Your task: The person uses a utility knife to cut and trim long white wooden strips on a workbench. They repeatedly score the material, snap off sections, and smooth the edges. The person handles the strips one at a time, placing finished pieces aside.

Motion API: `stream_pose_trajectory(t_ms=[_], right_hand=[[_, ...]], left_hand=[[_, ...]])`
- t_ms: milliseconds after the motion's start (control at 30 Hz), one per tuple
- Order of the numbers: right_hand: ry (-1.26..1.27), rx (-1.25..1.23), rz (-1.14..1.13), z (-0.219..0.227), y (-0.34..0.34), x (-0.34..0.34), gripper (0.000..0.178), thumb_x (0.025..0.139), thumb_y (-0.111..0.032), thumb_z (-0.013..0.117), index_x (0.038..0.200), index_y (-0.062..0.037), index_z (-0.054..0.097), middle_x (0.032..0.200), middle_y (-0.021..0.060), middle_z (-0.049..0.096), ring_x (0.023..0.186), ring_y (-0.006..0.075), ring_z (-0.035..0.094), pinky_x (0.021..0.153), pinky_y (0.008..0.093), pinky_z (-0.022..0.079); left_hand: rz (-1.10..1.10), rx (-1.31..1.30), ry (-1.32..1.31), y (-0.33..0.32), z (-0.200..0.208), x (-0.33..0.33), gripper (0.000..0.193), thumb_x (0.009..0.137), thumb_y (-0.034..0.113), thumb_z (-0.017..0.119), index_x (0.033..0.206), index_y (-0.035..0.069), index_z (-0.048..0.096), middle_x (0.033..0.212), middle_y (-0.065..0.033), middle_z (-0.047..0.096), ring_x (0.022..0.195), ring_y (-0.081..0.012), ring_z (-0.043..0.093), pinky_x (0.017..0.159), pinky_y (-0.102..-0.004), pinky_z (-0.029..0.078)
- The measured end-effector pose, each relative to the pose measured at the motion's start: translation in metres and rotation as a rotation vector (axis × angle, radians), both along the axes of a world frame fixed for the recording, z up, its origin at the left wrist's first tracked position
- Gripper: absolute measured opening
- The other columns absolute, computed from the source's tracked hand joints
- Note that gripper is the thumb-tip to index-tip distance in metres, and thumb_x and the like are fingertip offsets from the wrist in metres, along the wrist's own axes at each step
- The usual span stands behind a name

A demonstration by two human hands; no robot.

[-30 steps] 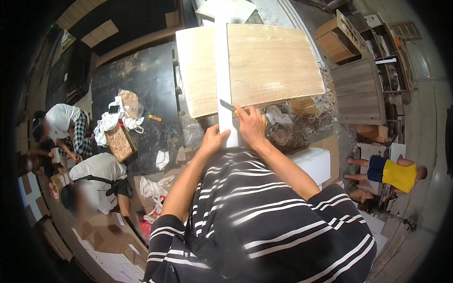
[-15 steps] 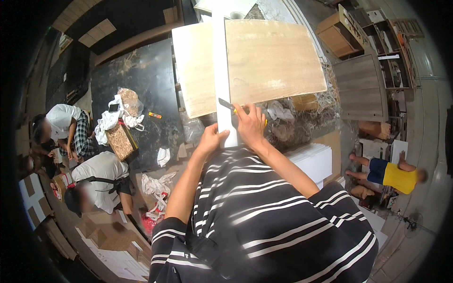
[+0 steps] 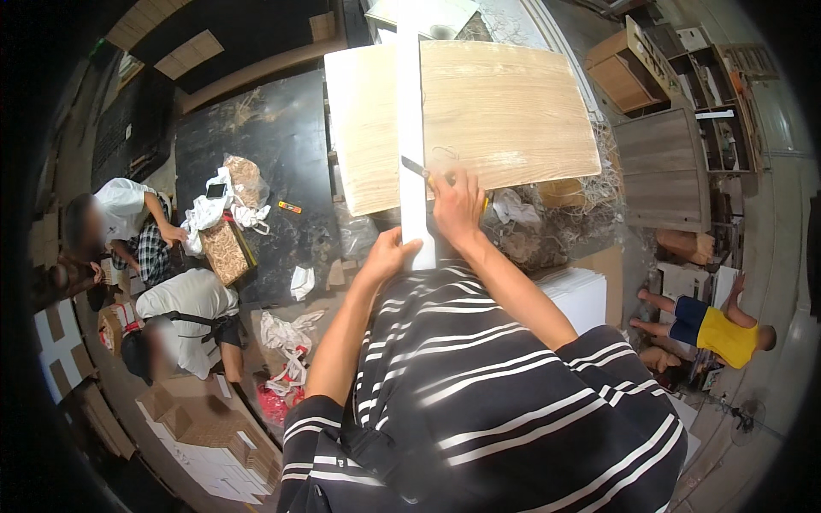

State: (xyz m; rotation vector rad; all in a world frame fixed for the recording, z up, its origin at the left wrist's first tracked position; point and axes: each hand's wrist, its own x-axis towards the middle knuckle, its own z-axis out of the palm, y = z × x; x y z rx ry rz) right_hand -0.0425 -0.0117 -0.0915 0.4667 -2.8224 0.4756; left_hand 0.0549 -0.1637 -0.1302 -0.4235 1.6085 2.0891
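Note:
A long white strip (image 3: 410, 103) runs lengthwise across a light wood-grain board (image 3: 509, 111), its near end close to my striped shirt. My left hand (image 3: 390, 255) grips that near end, thumb on top. In my right hand (image 3: 460, 203) is a utility knife (image 3: 418, 168) with a dark blade and yellow on its handle. The blade lies over the strip, pointing left and away; whether it cuts in cannot be made out. My right fingers are closed round the handle, hiding most of it.
Left stands a black-topped table (image 3: 274, 120) with an orange-yellow item (image 3: 290, 207), white cloths and a box of shavings (image 3: 224, 252). Two people crouch beside it. White sheets (image 3: 577, 295) are stacked at my right. A person in a yellow top (image 3: 727, 336) is farther right.
My right hand and the knife have moved a little farther away along the strip. My left hand keeps its grip. One person at left has stretched an arm toward the box of shavings.

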Motion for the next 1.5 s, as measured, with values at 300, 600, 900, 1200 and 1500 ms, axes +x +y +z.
stream_pose_trajectory(t_ms=[300, 600, 900, 1200, 1500], right_hand=[[-0.057, -0.006, -0.043, -0.002, -0.022, -0.085, 0.029, 0.099, -0.018, 0.059, 0.126, -0.024, 0.07, 0.113, 0.009, 0.06, 0.106, 0.033, 0.055, 0.086, 0.0507, 0.039], [-0.132, -0.014, -0.111, 0.003, -0.056, -0.15, 0.029, 0.1, -0.017, 0.059, 0.126, -0.0256, 0.069, 0.117, 0.0095, 0.058, 0.112, 0.0326, 0.053, 0.093, 0.055, 0.04], [-0.154, -0.044, -0.22, -0.004, -0.07, -0.166, 0.034, 0.098, -0.018, 0.061, 0.13, -0.0274, 0.067, 0.122, 0.0087, 0.055, 0.118, 0.035, 0.051, 0.096, 0.0571, 0.039], [-0.22, -0.012, -0.336, -0.006, -0.06, -0.206, 0.035, 0.1, -0.019, 0.057, 0.134, -0.0276, 0.065, 0.13, 0.009, 0.053, 0.125, 0.0342, 0.05, 0.102, 0.0586, 0.038], [-0.185, 0.002, -0.404, -0.007, -0.031, -0.243, 0.035, 0.102, -0.023, 0.058, 0.135, -0.0294, 0.064, 0.129, 0.0101, 0.053, 0.123, 0.0353, 0.049, 0.098, 0.0582, 0.039]], left_hand=[[-0.005, -0.064, -0.006, -0.003, -0.011, 0.001, 0.03, 0.094, 0.013, 0.073, 0.118, -0.005, 0.068, 0.1, -0.0072, 0.074, 0.087, -0.0128, 0.065, 0.079, -0.0305, 0.054], [-0.157, -0.124, -0.056, -0.065, -0.01, 0.014, 0.036, 0.094, 0.017, 0.071, 0.123, -0.004, 0.068, 0.106, -0.0061, 0.072, 0.092, -0.0136, 0.063, 0.084, -0.0309, 0.052], [-0.311, -0.233, -0.162, -0.15, 0.004, 0.086, 0.043, 0.094, 0.018, 0.074, 0.132, -0.001, 0.066, 0.112, -0.0051, 0.072, 0.097, -0.0133, 0.063, 0.084, -0.0314, 0.053], [-0.294, -0.281, -0.201, -0.211, 0.0, 0.195, 0.037, 0.096, 0.016, 0.074, 0.126, -0.004, 0.068, 0.109, -0.0021, 0.071, 0.099, -0.0123, 0.062, 0.09, -0.032, 0.051], [-0.072, -0.168, -0.421, -0.264, -0.001, 0.32, 0.027, 0.096, 0.016, 0.074, 0.116, -0.002, 0.072, 0.099, 0.0007, 0.071, 0.087, -0.0094, 0.062, 0.08, -0.0289, 0.051]])
